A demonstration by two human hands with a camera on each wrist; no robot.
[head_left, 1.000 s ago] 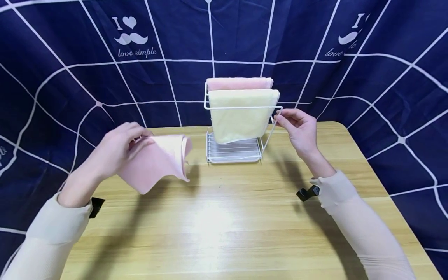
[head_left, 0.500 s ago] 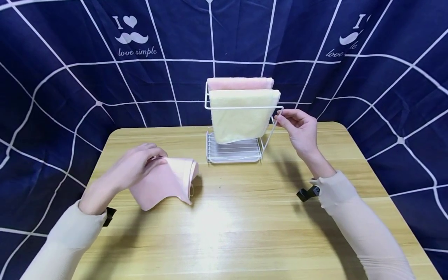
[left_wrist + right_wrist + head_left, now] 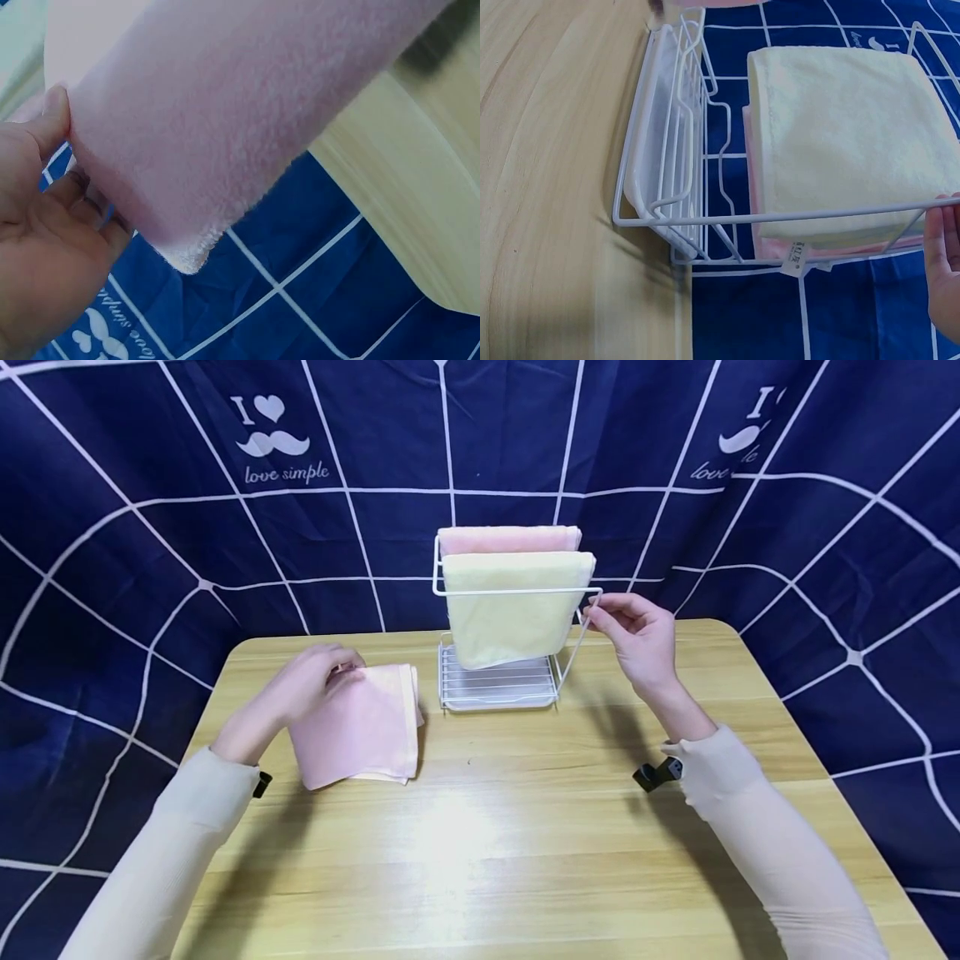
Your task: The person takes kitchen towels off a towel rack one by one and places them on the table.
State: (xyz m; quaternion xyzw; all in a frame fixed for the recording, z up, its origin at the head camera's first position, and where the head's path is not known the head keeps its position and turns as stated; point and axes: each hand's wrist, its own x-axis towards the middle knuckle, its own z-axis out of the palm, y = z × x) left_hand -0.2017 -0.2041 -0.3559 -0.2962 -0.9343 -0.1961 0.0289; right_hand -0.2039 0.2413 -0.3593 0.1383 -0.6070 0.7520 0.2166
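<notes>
My left hand (image 3: 315,683) pinches a folded pink towel (image 3: 362,723) by its upper left edge. In the left wrist view, the thumb lies on one side of the fuzzy towel (image 3: 202,127), with the other fingers partly hidden. The towel hangs over the left part of the table; whether its lower edge touches is unclear. At the top right of the white wire rack (image 3: 517,591), my right hand (image 3: 641,635) pinches the upright wire. A pale yellow towel (image 3: 517,627) hangs from the rack, in front of another pink towel (image 3: 510,539).
A white drip tray (image 3: 498,702) forms the rack's base, near the back of the wooden table (image 3: 465,860). Behind and at both sides hangs a dark blue cloth (image 3: 397,435) with white lines. A small label (image 3: 794,259) sticks out below the hung towels.
My left hand carried the pink towel rightward and downward, then slightly back up; the towel now hangs flatter. The right hand stays on the rack.
</notes>
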